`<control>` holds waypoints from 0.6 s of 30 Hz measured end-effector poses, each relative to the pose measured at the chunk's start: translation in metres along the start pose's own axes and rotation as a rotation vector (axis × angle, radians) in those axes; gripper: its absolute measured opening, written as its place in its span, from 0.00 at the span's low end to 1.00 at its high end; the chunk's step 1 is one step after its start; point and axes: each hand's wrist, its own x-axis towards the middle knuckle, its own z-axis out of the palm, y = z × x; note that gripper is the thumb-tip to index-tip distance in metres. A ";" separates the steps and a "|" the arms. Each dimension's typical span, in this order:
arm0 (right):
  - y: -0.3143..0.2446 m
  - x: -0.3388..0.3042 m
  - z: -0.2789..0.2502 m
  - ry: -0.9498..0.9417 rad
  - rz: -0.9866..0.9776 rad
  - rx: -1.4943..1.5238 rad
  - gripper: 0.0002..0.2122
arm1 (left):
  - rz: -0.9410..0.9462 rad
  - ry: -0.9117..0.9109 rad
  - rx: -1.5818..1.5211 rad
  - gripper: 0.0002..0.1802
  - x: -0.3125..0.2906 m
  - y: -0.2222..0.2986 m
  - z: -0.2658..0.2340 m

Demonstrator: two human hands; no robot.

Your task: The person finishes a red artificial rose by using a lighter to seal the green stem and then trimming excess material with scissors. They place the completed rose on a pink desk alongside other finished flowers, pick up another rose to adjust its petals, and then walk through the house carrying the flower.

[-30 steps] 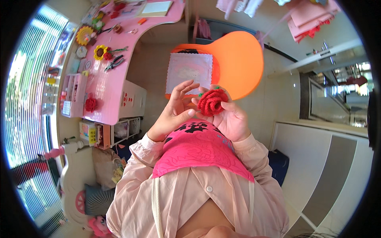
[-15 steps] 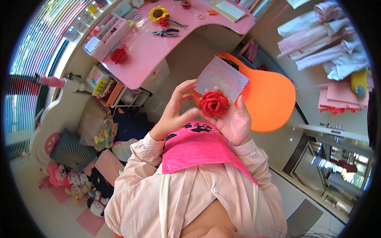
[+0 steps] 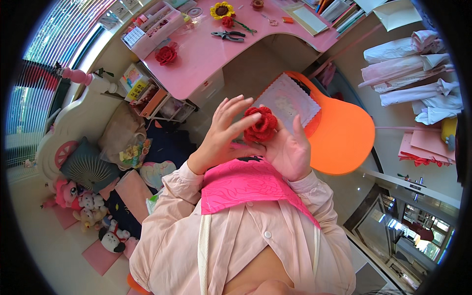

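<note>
A red crocheted rose (image 3: 260,125) is held up in front of my chest, its layered petals facing up. My right hand (image 3: 291,153) holds it from beneath at the fingers; the palm is turned up and the thumb stands apart from the flower. The grip under the petals is hidden. From the left side, my left hand (image 3: 220,136) reaches over with spread fingers. One of its fingertips touches the rose's petals, while the other fingers point up and away.
Ahead is a pink desk (image 3: 196,64) with pliers (image 3: 228,36), a sunflower (image 3: 221,10), another red rose (image 3: 166,53) and a storage box (image 3: 156,30). An orange chair (image 3: 341,137) carrying a pale cloth (image 3: 289,101) stands beyond my right hand. Plush toys (image 3: 91,206) lie left.
My left hand has moved in, bringing a fingertip onto the rose. The rose has tilted and shifted slightly up and left in my right hand. The view has shifted a little.
</note>
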 end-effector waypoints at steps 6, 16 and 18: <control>0.000 -0.002 0.008 -0.031 -0.007 0.013 0.34 | 0.002 0.007 -0.055 0.45 0.003 -0.002 -0.006; 0.004 -0.014 0.016 0.103 -0.086 -0.241 0.23 | 0.057 -0.008 -0.112 0.34 0.010 -0.001 -0.009; 0.004 -0.014 0.014 0.087 -0.096 -0.194 0.23 | 0.073 0.004 -0.147 0.37 0.011 -0.003 -0.008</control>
